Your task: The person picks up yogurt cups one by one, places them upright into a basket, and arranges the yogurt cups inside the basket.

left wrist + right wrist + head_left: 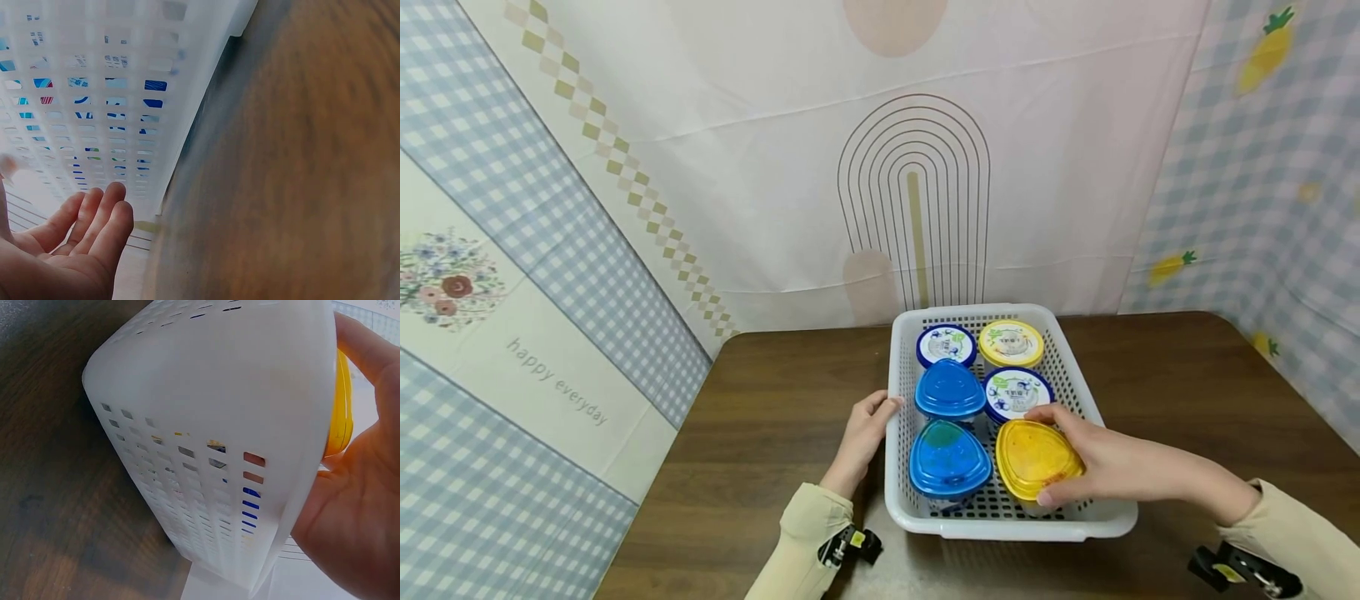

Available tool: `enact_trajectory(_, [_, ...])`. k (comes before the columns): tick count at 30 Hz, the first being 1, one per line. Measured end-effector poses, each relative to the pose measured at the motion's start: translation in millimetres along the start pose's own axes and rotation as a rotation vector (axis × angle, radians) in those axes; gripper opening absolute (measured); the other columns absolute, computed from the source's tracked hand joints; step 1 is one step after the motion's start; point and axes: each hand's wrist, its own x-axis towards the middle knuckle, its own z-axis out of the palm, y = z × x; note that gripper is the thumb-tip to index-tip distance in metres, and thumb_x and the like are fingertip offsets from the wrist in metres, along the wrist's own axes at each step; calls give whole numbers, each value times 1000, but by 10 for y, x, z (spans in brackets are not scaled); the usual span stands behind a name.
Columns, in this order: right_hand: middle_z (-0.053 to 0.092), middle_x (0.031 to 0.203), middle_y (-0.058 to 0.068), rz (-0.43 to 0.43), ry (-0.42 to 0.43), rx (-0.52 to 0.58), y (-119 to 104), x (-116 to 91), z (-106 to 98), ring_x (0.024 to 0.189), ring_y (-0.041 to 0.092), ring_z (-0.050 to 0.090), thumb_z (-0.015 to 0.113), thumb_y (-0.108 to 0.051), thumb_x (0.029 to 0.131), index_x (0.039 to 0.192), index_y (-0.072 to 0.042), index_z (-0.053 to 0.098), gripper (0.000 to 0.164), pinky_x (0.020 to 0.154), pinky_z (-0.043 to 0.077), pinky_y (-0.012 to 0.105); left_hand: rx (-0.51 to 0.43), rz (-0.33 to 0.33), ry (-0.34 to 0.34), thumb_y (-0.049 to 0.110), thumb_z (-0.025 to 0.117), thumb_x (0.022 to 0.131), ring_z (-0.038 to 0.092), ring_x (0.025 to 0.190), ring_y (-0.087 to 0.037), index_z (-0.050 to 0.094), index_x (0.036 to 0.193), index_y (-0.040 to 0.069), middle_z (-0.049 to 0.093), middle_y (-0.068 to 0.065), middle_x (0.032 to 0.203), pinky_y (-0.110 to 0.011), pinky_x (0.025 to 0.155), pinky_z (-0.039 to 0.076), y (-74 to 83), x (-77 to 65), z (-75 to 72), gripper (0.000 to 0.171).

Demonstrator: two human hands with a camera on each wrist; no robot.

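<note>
My right hand (1101, 454) grips a tub with a yellow rounded-triangular lid (1036, 457) in the front right of a white plastic basket (1011, 529). Its thumb is at the lid's near edge and its fingers at the far edge. In the right wrist view the yellow lid (340, 406) shows above the basket rim, between thumb and fingers. At the basket's left side is my left hand (859, 437), a digit right at the rim. The left wrist view shows its fingers (112, 234) fairly straight beside the perforated wall (94, 134).
Also in the basket are two tubs with blue rounded-triangular lids (950, 458), two round tubs with blue-rimmed labelled lids (946, 344), and a round yellow-lidded tub (1011, 342). The basket stands on a dark wooden table (760, 425), near a printed cloth (775, 208) behind.
</note>
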Motion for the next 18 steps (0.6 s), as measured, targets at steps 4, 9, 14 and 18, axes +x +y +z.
enact_trajectory(4, [44,137,14,3,-9,20,-14,9,-2,104,17,54,78,-40,88,146,-12,28,82,82,52,24,-1,0,-3,17,56,99,69,88,-22,65,122,-8,70,-22,112,-37,82,58,2,-2,-5,35])
enact_trajectory(9, [43,136,15,-1,-24,41,-31,17,2,101,18,54,75,-38,91,147,-11,26,79,80,52,26,-1,-1,-2,17,56,99,69,88,-21,65,122,-8,70,-22,112,-38,82,58,3,-3,-9,35])
enact_trajectory(14, [44,136,17,-8,-20,28,-40,20,4,98,16,55,72,-38,94,149,-9,24,78,78,53,26,-1,2,0,16,56,99,69,90,-25,65,122,-7,69,-23,114,-39,83,58,15,-9,-6,34])
enact_trajectory(18, [46,133,16,-19,-11,13,-31,29,13,96,14,55,72,-39,93,148,-9,24,79,77,53,26,-4,-2,1,16,56,99,69,93,-29,65,122,-8,69,-24,114,-39,83,58,28,-18,2,34])
